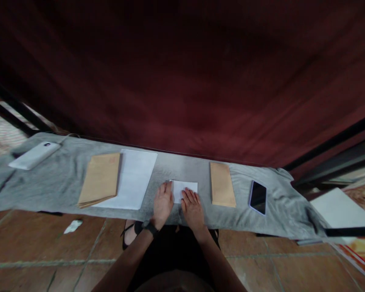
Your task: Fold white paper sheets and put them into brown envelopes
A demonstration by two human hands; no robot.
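A small folded white paper (187, 188) lies on the grey cloth (54, 182) in front of me. My left hand (163, 202), a dark watch on its wrist, rests flat at the paper's left edge with fingers stretched out. My right hand (192, 207) lies flat on the paper's lower right part, fingers spread and pressing down. Neither hand grips anything.
Left of the hands lie a stack of white sheets (130, 178) and a stack of brown envelopes (100, 178). A single brown envelope (222, 184) and a dark phone (258, 197) lie to the right. A white device (33, 155) sits far left. A paper scrap (73, 226) is on the tiled floor.
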